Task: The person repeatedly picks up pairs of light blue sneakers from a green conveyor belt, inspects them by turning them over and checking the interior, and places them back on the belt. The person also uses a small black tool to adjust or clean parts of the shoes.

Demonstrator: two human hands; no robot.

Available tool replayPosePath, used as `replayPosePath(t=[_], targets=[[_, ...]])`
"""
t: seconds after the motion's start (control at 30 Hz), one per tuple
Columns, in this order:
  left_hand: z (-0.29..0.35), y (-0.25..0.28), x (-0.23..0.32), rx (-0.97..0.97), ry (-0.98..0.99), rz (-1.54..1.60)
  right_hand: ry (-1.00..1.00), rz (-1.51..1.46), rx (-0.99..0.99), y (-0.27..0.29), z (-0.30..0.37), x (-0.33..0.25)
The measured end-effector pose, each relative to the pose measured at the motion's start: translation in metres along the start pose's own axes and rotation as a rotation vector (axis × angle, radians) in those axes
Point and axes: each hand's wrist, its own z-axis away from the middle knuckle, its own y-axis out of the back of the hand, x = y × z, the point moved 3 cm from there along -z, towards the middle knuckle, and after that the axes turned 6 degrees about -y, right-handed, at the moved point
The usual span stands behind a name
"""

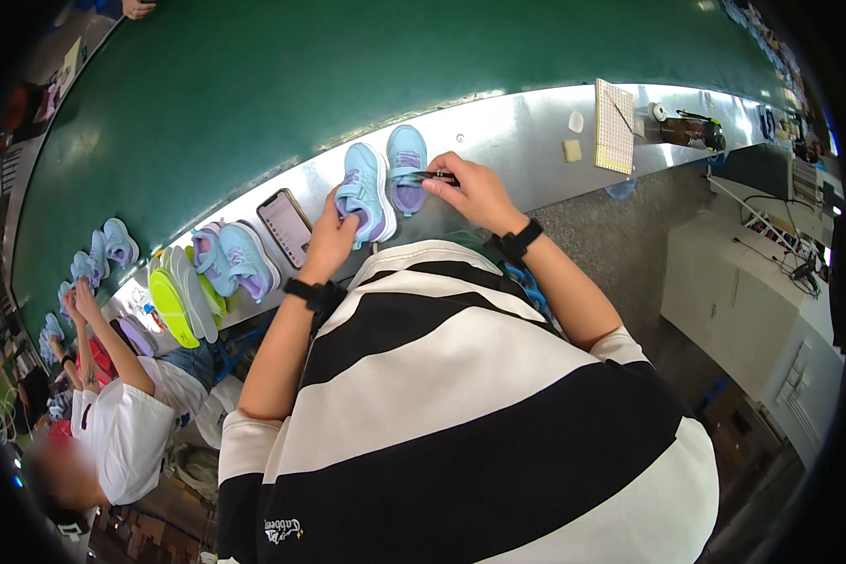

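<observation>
Steel worktop (526, 127) edging a green belt (348, 66), two pale blue shoes under my hands.
My left hand (332, 240) wraps its grip around the nearer shoe (365, 193); my right hand (475, 193) pinches a thin dark tool (430, 175) against the farther shoe (407, 167). Beside them lie a phone (286, 227), another shoe pair (235, 260) and green insoles (174, 305).

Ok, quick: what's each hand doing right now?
Left hand: closed on a light blue shoe.
Right hand: pinching a thin dark tool at the second shoe.
</observation>
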Motion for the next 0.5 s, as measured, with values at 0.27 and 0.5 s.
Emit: replayPosePath(t=[0.27,0.5], targets=[[0.044,0.034,0.126,-0.057,0.001,0.235,0.392,-0.19,0.092,0.008,0.021,-0.085],[0.064,0.03,0.151,-0.038,-0.023,0.238,0.516,-0.156,0.108,0.016,0.023,-0.113]])
